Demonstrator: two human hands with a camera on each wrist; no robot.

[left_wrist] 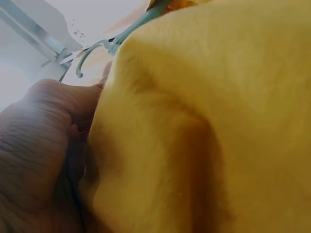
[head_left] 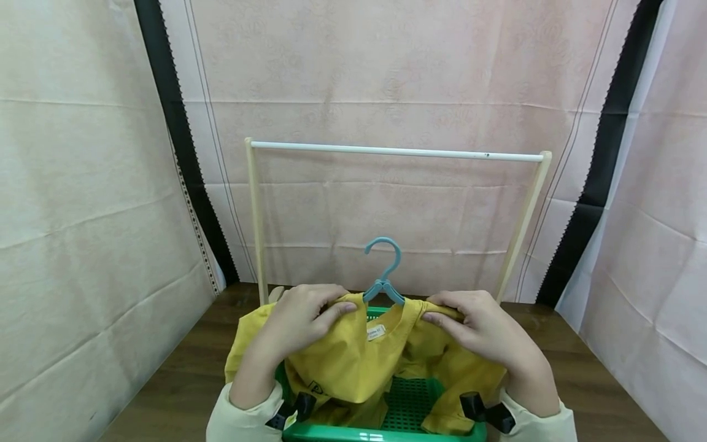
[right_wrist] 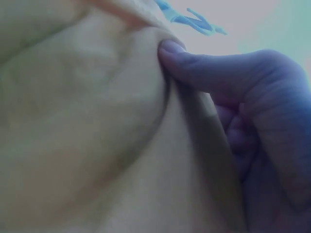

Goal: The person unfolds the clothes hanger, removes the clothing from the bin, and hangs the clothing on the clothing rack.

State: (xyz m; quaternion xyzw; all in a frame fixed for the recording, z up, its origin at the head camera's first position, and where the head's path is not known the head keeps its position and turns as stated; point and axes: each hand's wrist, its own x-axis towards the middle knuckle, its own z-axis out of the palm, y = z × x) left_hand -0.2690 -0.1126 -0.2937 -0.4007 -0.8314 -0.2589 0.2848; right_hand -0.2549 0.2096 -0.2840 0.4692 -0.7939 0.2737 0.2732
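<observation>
A yellow shirt (head_left: 342,362) hangs spread between both hands in the head view, a white label showing inside its collar. Out of the neck opening rises the hook of a blue hanger (head_left: 391,264); the shirt hides most of the hanger's arms. My left hand (head_left: 301,322) pinches the left shoulder, thumb in front and fingers behind. On the other shoulder, my right hand (head_left: 480,322) pinches the cloth the same way. In the right wrist view the thumb (right_wrist: 214,68) presses on the shirt (right_wrist: 97,121). Cloth covers much of the left wrist view.
Behind the shirt stands a rack with a white bar (head_left: 386,150) and cream posts. Below the shirt, a green plastic basket (head_left: 381,434) rests on the brown wooden table (head_left: 182,374). Pale fabric walls (head_left: 386,67) enclose the back and sides.
</observation>
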